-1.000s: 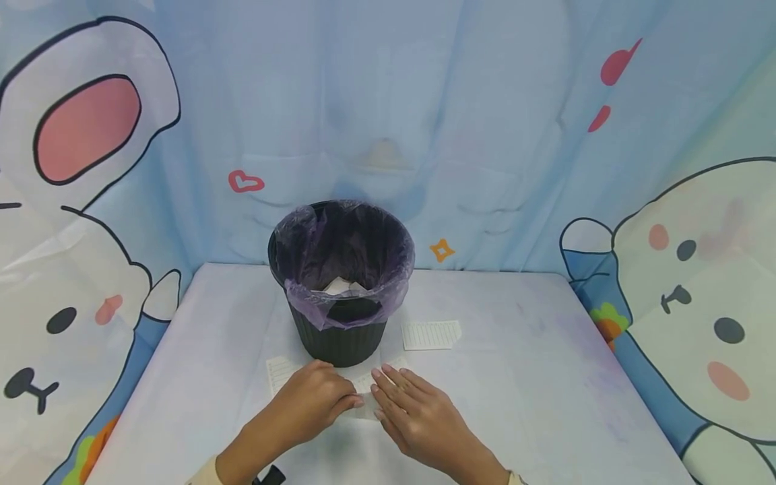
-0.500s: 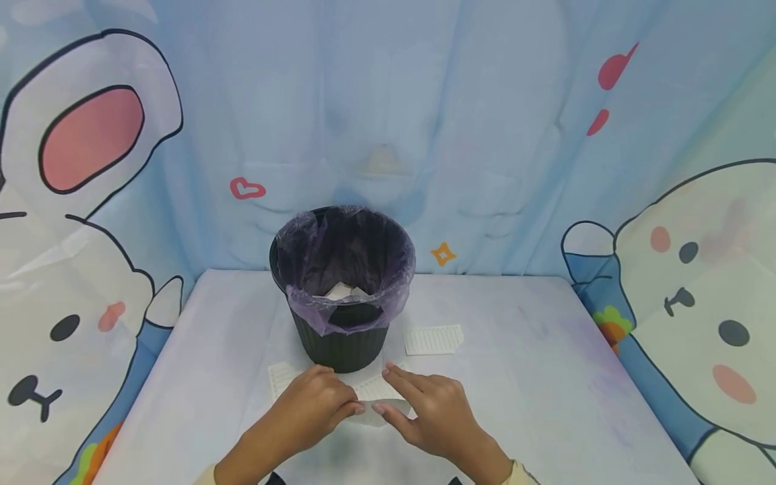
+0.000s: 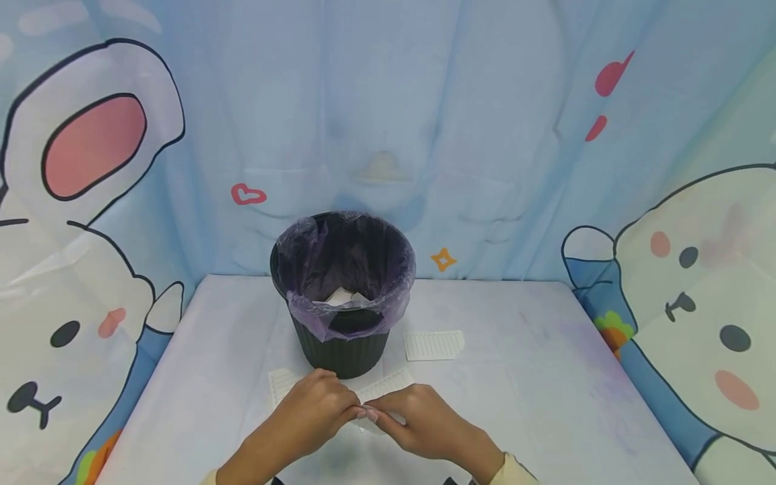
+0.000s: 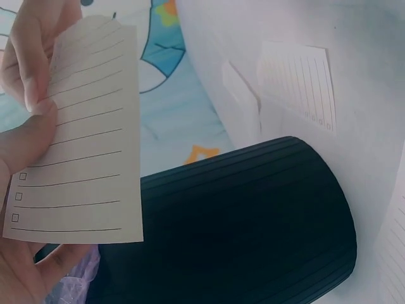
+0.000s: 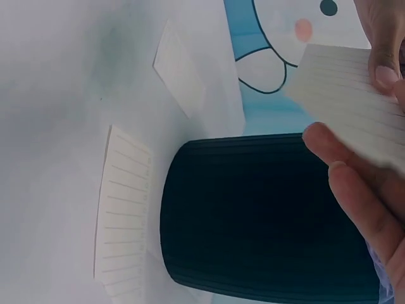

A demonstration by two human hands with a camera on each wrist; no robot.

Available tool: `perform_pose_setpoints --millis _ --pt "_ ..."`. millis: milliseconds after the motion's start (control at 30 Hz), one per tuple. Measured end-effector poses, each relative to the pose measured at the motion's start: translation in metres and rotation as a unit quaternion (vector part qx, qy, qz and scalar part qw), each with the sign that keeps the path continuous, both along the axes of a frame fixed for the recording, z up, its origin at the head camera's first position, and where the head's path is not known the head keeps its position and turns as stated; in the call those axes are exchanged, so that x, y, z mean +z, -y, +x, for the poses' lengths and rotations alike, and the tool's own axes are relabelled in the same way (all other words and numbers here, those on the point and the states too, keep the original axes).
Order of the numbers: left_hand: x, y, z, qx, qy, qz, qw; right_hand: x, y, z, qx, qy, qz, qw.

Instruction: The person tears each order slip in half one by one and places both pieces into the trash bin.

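Note:
A slip of lined paper with small checkboxes point(image 4: 88, 164) is held up between the two hands. My left hand point(image 3: 318, 411) pinches it, thumb over the printed face in the left wrist view. My right hand point(image 3: 424, 421) grips the same slip close beside, its fingertips meeting the left thumb in the head view. Only a small part of the slip shows below the hands there. Just in front of them stands a black ribbed bin point(image 3: 345, 350) with a thin purple liner point(image 3: 397, 306) folded over its rim. White paper pieces point(image 3: 339, 296) lie inside.
One lined slip point(image 3: 434, 345) lies right of the bin. Another slip point(image 3: 384, 384) lies between bin and hands, and a third point(image 3: 281, 385) is partly behind the left hand. A printed blue curtain point(image 3: 485, 135) hangs behind the white table point(image 3: 545, 377).
My right hand, whose fingers were straighter beside the paper, lifts and opens, then closes its thumb and fingers on the slip next to the left thumb. The left hand keeps its hold.

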State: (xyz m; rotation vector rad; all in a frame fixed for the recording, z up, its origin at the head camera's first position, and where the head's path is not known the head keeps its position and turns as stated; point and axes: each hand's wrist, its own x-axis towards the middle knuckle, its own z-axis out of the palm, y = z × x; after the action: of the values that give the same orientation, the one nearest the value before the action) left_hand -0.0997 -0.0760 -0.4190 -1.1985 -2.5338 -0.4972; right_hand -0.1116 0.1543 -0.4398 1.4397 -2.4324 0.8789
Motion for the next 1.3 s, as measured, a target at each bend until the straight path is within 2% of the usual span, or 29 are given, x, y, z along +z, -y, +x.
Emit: perform_pose_setpoints --millis 100,267,533,733,1033,1300 --pt "0.000 0.001 -0.001 -0.001 -0.014 0.002 0.9999 0.001 0.001 -0.002 0.007 0.028 0.004 0.9996" --pt "-0.001 0.003 -0.003 -0.003 -0.007 0.006 0.9999 0.000 0.002 -0.004 0.001 0.061 -0.002 0.9981" --pt "-0.003 0.006 -0.002 -0.005 -0.001 0.007 1.0000 -0.003 0.004 -0.005 0.005 0.080 -0.029 0.9964" --pt "-0.005 0.011 -0.001 -0.004 0.001 0.002 1.0000 -0.004 0.006 -0.007 0.007 0.098 -0.022 0.9949" --pt "-0.009 0.009 -0.003 -0.011 -0.058 0.025 0.9979 -0.003 0.005 -0.008 0.010 0.100 -0.030 0.9945" --pt "-0.009 0.009 -0.003 -0.023 -0.088 0.050 0.9946 0.002 0.004 -0.009 0.021 0.122 -0.040 0.9915"
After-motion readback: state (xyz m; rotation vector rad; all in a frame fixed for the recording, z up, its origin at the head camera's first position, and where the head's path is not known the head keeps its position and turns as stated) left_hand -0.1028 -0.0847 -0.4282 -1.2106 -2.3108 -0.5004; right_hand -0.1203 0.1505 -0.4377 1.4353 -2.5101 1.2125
